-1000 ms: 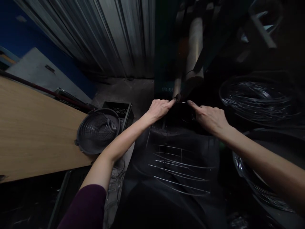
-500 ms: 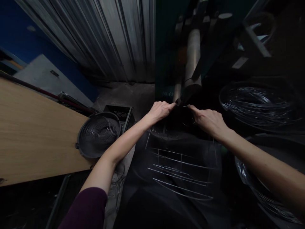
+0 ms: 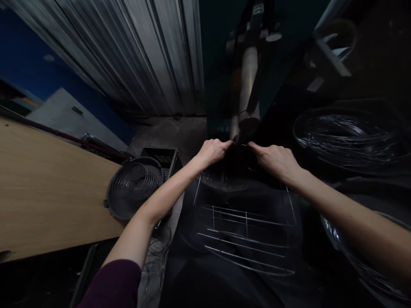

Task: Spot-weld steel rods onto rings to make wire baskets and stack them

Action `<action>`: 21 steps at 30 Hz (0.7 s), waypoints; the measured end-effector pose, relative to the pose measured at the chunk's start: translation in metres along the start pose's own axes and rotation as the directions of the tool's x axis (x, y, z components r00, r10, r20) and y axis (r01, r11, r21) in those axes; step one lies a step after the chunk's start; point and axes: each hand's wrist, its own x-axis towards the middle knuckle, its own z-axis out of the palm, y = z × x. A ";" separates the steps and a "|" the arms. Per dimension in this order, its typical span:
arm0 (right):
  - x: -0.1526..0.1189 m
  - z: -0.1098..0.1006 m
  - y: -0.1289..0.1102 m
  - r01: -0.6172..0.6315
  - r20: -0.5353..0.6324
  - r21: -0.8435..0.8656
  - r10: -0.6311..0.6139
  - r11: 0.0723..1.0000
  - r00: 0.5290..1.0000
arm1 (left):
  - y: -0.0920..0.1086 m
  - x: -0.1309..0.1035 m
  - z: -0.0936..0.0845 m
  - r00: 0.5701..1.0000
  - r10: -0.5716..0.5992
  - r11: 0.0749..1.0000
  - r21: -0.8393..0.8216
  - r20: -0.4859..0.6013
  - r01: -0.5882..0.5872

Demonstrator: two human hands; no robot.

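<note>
A thin metal wire rack (image 3: pixel 246 214) hangs below my hands over the dark apron, its side wires rising toward them. My left hand (image 3: pixel 211 152) is closed at the rack's upper left, fingertips beside the machine's lower rod (image 3: pixel 234 128). Across from it, my right hand (image 3: pixel 276 160) is closed on the upper right, index finger pointing inward. A short bright wire end shows at its fingertip. Just above and between the hands is the thick metal cylinder (image 3: pixel 249 85) of the machine. Shadow hides the rack's top and the exact grip points.
To the left, a round black tub (image 3: pixel 113 201) holds wire rings, near a black crate (image 3: pixel 176 160) and a wooden board (image 3: pixel 54 184). Tangled wires fill a container (image 3: pixel 349 137) at right, with another wire-filled tub (image 3: pixel 334 235) under my right forearm. Corrugated metal (image 3: pixel 154 55) stands behind.
The view has shifted slightly, so the machine sits further left. Both hands stay closed in about the same place by the machine, and the hanging rack shows a little lower.
</note>
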 end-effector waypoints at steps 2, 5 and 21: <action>0.001 0.001 0.001 0.002 -0.010 0.014 -0.002 1.000 1.000 | 0.000 0.000 0.000 1.000 -0.004 1.000 -0.002 -0.010 0.004; 0.001 0.002 0.002 0.002 -0.027 0.071 0.000 0.997 1.000 | 0.001 -0.001 0.000 1.000 -0.017 1.000 -0.003 -0.018 0.017; 0.006 0.001 0.001 0.026 -0.032 0.176 -0.021 0.984 0.999 | -0.006 -0.005 0.003 0.996 -0.081 0.996 -0.043 -0.039 0.079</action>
